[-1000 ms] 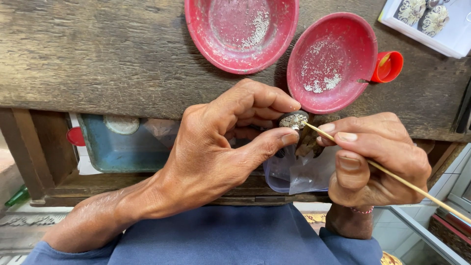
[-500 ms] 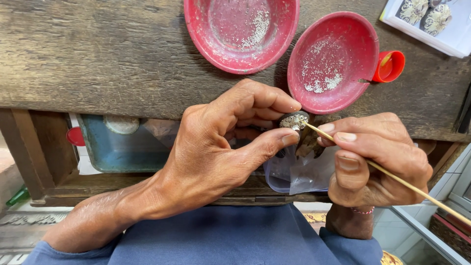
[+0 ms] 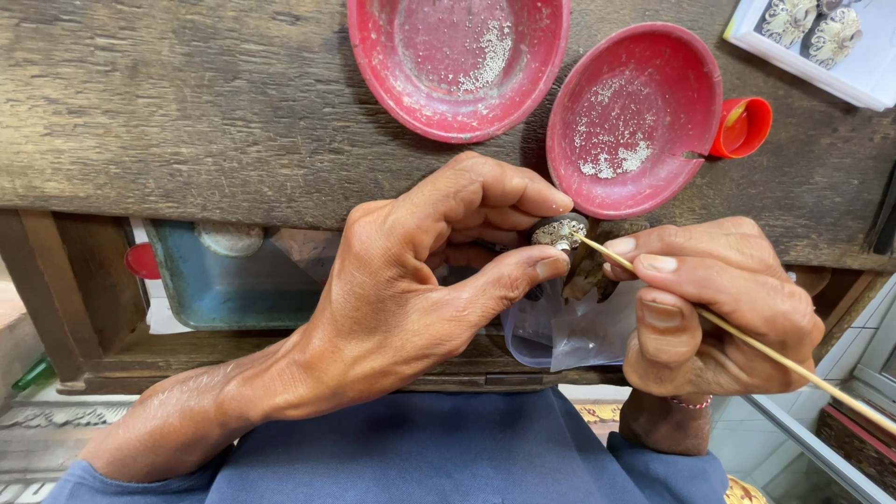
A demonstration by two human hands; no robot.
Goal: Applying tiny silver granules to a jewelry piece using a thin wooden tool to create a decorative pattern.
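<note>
your left forearm reaches in from the lower left, the left hand (image 3: 420, 280) curled with thumb and fingertips pinched on a small silvery piece (image 3: 558, 231) held just over the near edge of the wooden bench (image 3: 187, 112). your right hand (image 3: 719, 308) comes from the lower right, fingers closed on a thin stick (image 3: 747, 341) whose tip touches the piece. two red dishes (image 3: 457, 56) dusted with fine grains sit on the bench just beyond, and a clear bag (image 3: 569, 331) hangs below the hands. neither hand has moved noticeably since a second ago.
</note>
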